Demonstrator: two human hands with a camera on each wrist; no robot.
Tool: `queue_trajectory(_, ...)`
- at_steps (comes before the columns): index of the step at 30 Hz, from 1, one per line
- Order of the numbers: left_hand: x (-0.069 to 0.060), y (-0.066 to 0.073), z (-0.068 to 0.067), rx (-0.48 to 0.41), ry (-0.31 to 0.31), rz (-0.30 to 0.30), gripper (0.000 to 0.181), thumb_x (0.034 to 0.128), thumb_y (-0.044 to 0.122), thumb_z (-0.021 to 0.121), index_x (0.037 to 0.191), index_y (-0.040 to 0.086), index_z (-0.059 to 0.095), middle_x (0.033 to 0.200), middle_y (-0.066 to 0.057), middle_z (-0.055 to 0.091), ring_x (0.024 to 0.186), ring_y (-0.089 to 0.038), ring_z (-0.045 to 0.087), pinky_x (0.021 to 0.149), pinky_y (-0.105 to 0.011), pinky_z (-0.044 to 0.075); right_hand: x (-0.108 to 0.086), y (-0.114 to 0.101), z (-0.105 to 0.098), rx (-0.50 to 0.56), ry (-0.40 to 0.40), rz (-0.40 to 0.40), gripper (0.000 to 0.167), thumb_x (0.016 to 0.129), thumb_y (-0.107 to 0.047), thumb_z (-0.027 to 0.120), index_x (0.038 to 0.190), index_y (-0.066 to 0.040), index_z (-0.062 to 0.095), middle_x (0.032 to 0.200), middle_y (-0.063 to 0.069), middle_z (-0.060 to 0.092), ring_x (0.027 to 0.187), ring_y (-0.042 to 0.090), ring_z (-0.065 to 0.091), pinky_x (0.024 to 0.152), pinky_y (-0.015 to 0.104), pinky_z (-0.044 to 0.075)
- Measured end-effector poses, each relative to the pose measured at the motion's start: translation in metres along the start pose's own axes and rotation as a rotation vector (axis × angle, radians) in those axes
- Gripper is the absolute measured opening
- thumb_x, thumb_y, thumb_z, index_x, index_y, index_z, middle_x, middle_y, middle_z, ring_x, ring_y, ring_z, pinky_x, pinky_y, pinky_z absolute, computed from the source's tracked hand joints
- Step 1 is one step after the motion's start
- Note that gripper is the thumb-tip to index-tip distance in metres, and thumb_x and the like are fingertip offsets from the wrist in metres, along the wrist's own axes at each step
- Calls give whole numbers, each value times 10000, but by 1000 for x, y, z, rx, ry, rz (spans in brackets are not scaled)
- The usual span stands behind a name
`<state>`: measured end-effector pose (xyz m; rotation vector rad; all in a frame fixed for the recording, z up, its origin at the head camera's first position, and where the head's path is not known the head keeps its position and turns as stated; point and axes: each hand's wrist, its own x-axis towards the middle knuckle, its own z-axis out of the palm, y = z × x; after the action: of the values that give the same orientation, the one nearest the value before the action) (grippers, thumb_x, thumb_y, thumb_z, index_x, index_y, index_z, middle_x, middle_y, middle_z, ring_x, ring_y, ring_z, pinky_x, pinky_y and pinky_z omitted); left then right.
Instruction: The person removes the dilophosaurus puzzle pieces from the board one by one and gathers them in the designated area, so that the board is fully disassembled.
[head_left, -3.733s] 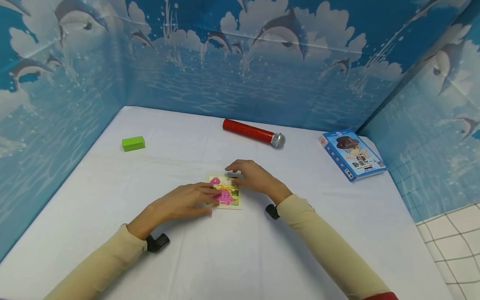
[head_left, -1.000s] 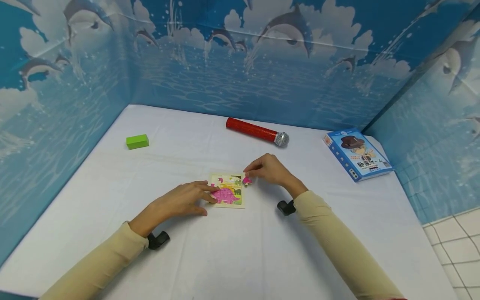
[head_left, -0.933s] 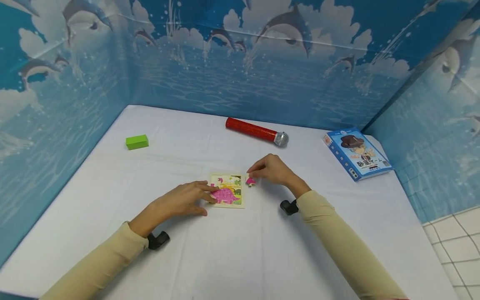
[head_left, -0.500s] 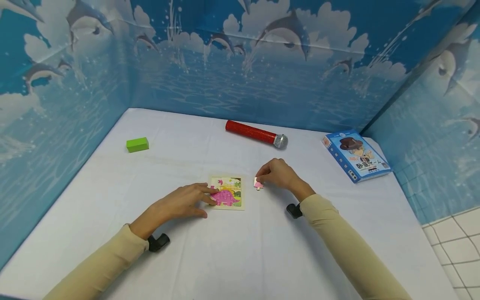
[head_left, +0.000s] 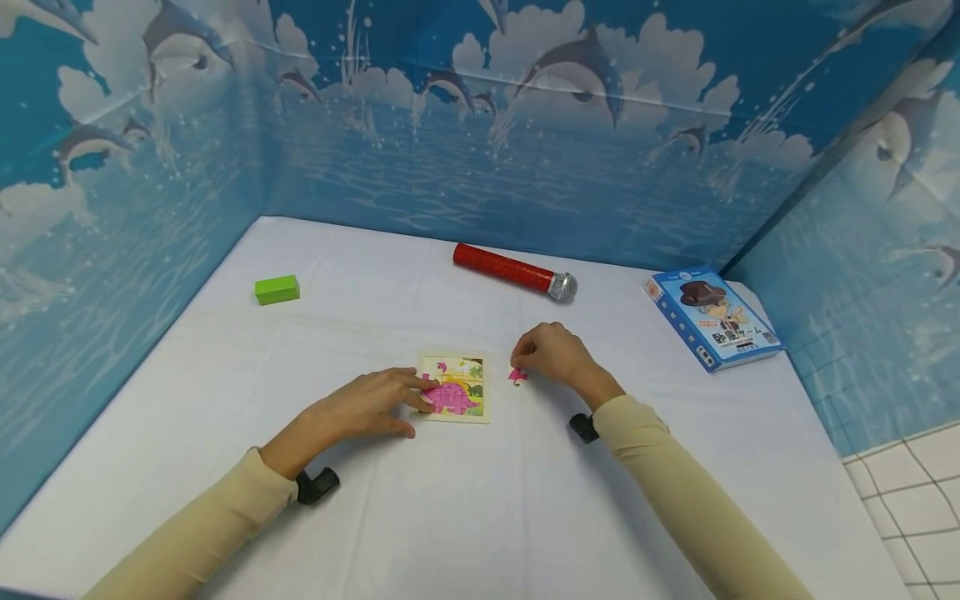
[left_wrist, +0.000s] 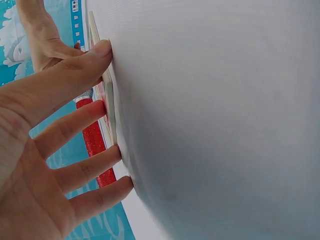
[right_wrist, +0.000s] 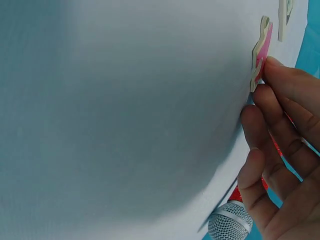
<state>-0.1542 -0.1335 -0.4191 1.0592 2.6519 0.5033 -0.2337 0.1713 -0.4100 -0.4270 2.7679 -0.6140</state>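
Note:
A small square dinosaur puzzle in a pale frame [head_left: 474,417] lies flat on the white table. My left hand [head_left: 363,408] has its fingers spread, with fingertips resting on the puzzle's left side; in the left wrist view the hand [left_wrist: 55,145] touches the frame's edge [left_wrist: 111,112]. Just right of the puzzle, my right hand [head_left: 558,358] pinches a pink puzzle piece [head_left: 517,377] between thumb and finger. The right wrist view shows that piece [right_wrist: 262,50] tilted in the fingertips of the hand [right_wrist: 285,135], the other fingers loosely bent.
A red microphone [head_left: 502,267] with a silver head lies behind the hands. A green block [head_left: 277,289] is at the back left, and a blue game box [head_left: 712,321] at the back right. Curtains printed with dolphins [head_left: 450,192] stand around the table.
My right hand has moved from over the puzzle to its right side, and now pinches the pink piece, which has turned in the fingers. The left hand has stayed almost still.

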Motion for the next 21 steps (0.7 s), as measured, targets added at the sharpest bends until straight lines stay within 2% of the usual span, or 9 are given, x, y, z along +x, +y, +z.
queue_trajectory(7,0,0,0,1,-6,-2,426,792,243,834,1202,186,732,1442,-15,529,1384,-334,392,1039,-561,398,1,-5,2,-10,16,-20,64,891,-196,732,893,-141,765,790,-45,678,722,142,567,656,294,489)
queue_trajectory(15,1,0,-2,0,-17,1,426,794,245,832,1204,187,732,1440,-18,531,1381,-341,393,1042,-560,396,9,-34,10,63,23,-112,175,878,-188,752,1034,-110,743,908,-9,667,742,147,569,629,267,503)
queue_trajectory(18,0,1,-3,2,-16,6,425,792,243,833,1201,184,733,1436,-22,535,1377,-346,398,1048,-549,393,13,-47,14,84,-21,-161,248,847,-173,786,1078,-102,728,958,-13,662,795,148,576,678,272,513)
queue_trajectory(21,0,2,-4,0,-14,13,423,792,242,833,1198,176,734,1432,-32,539,1372,-353,403,1052,-541,392,17,-58,19,83,-75,-187,320,822,-159,812,1117,-92,707,1010,-18,657,885,149,570,790,274,507)
